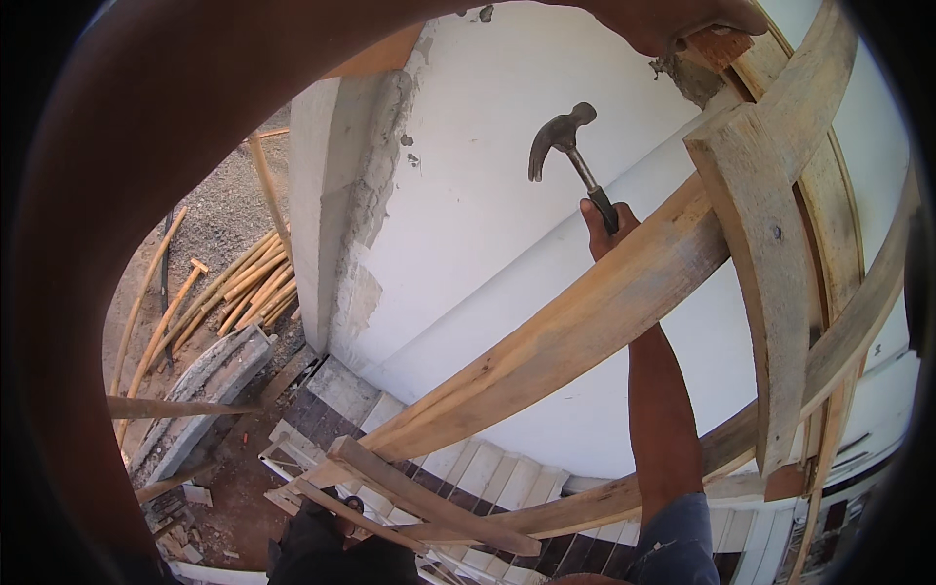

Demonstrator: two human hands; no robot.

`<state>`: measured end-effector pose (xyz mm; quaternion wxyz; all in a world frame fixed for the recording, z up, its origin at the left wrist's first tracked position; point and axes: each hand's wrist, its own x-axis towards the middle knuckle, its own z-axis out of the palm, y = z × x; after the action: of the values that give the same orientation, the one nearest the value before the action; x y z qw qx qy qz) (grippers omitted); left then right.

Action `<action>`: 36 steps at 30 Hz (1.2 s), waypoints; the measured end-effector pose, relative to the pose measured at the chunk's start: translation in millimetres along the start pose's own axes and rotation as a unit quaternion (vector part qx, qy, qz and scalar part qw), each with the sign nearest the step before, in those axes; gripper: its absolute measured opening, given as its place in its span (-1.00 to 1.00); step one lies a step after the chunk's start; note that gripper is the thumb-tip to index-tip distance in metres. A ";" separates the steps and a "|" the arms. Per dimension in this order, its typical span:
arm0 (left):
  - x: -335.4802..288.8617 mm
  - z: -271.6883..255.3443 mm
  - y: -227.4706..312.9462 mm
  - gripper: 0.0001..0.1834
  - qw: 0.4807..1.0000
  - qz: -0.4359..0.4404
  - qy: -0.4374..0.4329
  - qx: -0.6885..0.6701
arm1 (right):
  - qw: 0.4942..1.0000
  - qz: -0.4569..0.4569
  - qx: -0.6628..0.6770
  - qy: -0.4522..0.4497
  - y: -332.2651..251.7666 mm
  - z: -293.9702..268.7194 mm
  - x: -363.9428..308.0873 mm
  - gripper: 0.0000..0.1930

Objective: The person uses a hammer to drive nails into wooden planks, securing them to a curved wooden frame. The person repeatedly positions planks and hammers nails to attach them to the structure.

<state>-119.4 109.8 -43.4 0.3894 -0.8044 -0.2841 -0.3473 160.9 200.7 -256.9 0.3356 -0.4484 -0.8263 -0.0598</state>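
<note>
My right hand [606, 222] is wrapped round the dark grip of a claw hammer [564, 132], its metal head raised in front of the white wall. The forearm passes behind a long slanting timber beam [556, 331], which hides part of the wrist. High at the upper right, my left hand [687, 21] is curled over the reddish end of a piece of wood [720, 47], its arm arching across the top of the view. Just below that hand, a short upright board [756, 263] crosses the slanting beam.
A white wall [468, 195] with a chipped edge stands ahead. Several thin poles [255, 283] lie on gravel at the left, near a concrete-crusted trough [210, 400]. Below are stair-like tiled strips [487, 473] and a short crosspiece [429, 497]. More planks [834, 224] stand at the right.
</note>
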 end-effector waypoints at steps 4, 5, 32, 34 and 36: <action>-4.0 4.2 5.7 -0.68 0.999 -0.014 0.028 -0.012 | 0.951 -0.244 -0.177 0.076 -1.4 -18.2 14.9 -0.57; -4.3 5.5 7.0 -0.68 0.999 -0.014 0.035 -0.017 | 0.942 -0.271 -0.194 0.047 7.6 -25.0 17.8 -0.59; -9.8 16.6 -1.9 -0.67 0.998 -0.038 0.046 0.026 | 0.991 -0.114 -0.044 -0.050 78.2 -69.9 83.1 -0.32; -14.3 9.4 9.4 -0.72 0.996 0.002 0.083 0.025 | 0.989 -0.091 0.058 -0.097 100.5 -74.2 85.1 -0.22; -17.2 -5.1 24.7 -0.77 0.998 -0.048 0.038 -0.006 | 0.976 -0.072 0.160 -0.127 107.9 -86.0 89.7 -0.11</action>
<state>-113.4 89.2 -65.1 0.3782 -0.7784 -0.3055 -0.3972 254.9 292.9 -158.1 0.2902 -0.3324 -0.8911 0.1062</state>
